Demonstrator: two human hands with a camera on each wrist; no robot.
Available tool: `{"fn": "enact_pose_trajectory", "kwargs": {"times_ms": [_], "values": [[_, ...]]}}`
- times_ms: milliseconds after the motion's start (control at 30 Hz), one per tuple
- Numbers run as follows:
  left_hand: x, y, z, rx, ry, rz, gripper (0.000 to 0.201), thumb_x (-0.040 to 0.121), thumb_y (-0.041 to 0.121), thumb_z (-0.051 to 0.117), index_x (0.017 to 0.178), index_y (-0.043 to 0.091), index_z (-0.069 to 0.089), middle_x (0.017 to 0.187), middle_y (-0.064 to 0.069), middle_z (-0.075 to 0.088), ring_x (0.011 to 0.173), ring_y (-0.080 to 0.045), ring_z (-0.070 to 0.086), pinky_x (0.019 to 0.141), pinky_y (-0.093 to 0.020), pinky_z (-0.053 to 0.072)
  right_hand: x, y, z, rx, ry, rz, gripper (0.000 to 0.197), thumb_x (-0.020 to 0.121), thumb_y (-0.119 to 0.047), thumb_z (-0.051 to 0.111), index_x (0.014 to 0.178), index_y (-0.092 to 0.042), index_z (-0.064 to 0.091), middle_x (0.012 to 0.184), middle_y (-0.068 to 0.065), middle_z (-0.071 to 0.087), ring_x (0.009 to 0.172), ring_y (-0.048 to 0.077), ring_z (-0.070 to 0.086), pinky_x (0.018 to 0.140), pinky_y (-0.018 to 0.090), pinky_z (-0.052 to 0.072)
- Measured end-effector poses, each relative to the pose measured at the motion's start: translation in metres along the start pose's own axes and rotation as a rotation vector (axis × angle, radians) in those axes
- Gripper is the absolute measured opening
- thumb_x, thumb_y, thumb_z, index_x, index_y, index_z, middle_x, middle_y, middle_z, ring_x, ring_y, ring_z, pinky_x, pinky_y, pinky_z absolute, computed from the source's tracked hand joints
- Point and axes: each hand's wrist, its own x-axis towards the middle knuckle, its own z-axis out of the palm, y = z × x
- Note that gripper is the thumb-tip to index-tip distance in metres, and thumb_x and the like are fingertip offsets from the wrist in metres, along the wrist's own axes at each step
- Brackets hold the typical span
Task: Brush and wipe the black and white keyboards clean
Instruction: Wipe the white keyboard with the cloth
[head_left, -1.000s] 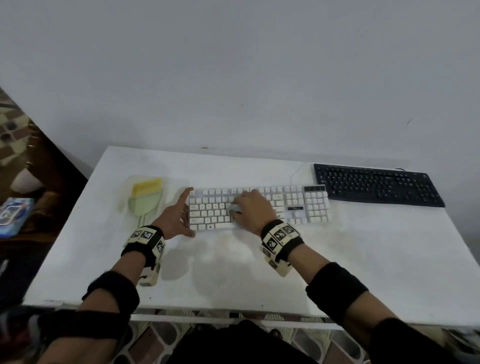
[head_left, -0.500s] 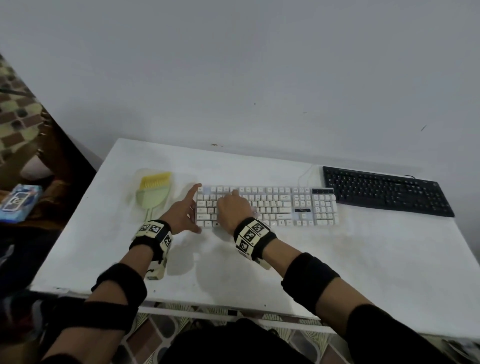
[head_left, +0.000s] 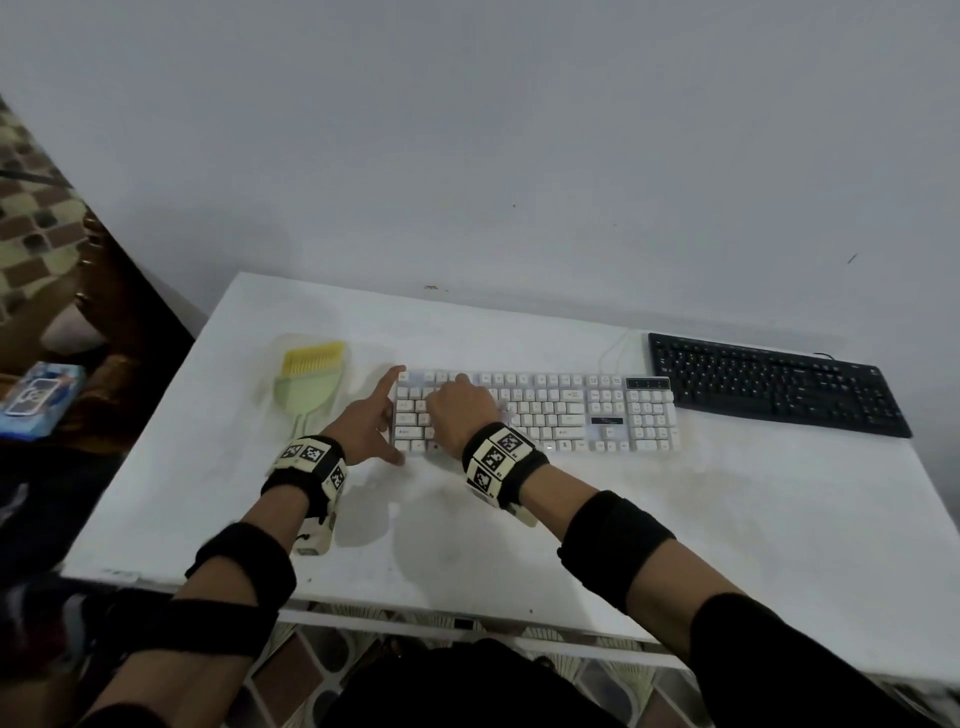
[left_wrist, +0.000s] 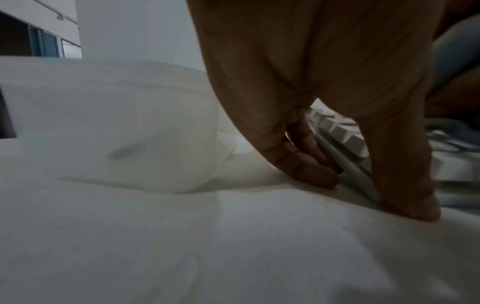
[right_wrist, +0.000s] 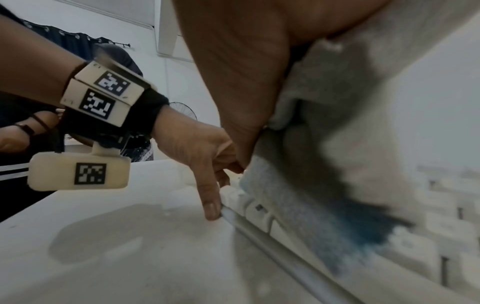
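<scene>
Wiping had carried the right hand leftward along the white keyboard: a second before it was near the middle of the keys, and now it sat over the leftmost block, fingers curled down on a cloth. That suggested the pass across this board was near its end, though I could not say how many passes remained.

The left hand had stayed put, fingers straight and spread, thumb and fingertips braced against the keyboard's left edge to steady it. The black keyboard lay untouched to the right, just beside the white one on the table. The brush rested near the left hand, seemingly on a clear tray, in nobody's grip.

From above, the cloth was entirely hidden under the right hand; only the right wrist view showed it, blurred, greyish with a blue patch. Whether dust remained among the keys could not be made out.
</scene>
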Motion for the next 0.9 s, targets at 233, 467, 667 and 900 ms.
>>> {"fn": "enact_pose_trajectory", "kwargs": {"times_ms": [233,467,667,900], "values": [[0.001,0.001,0.001,0.013,0.005,-0.009,0.142,0.066,0.004,0.095,0.162,0.037,-0.004,0.09,-0.002,0.058,0.079,-0.016,0.06,0.073,-0.022,0.047,0.007,-0.02,0.007,0.089,0.091,-0.127,0.019,0.098,-0.021,0.06,0.113,-0.011,0.065,0.108,0.007,0.066,0.115,0.028,0.051,0.074,0.038,0.046],[0.002,-0.002,0.001,-0.012,-0.003,-0.004,0.143,0.064,0.002,0.095,0.162,0.038,-0.002,0.094,-0.002,0.061,0.082,-0.018,0.063,0.076,-0.023,0.052,-0.017,0.041,0.018,0.094,0.03,-0.036,0.02,0.096,-0.018,0.058,0.114,-0.009,0.062,0.109,0.01,0.065,0.113,0.029,0.054,0.083,0.045,0.055],[0.002,-0.001,0.0,-0.009,-0.009,-0.006,0.143,0.064,0.002,0.095,0.162,0.038,-0.002,0.095,-0.004,0.062,0.087,-0.023,0.063,0.081,-0.029,0.056,-0.022,0.051,0.017,0.021,0.041,-0.031,0.02,0.093,-0.01,0.055,0.112,-0.007,0.062,0.105,0.009,0.066,0.11,0.028,0.053,0.076,0.039,0.053],[0.002,0.001,0.001,-0.01,0.002,-0.001,0.142,0.064,0.0,0.094,0.162,0.037,-0.001,0.094,-0.003,0.063,0.082,-0.019,0.064,0.076,-0.024,0.054,-0.018,0.032,0.022,0.053,0.092,-0.101,0.025,0.092,-0.009,0.057,0.116,-0.009,0.061,0.108,0.009,0.066,0.108,0.03,0.054,0.07,0.04,0.046]]}}
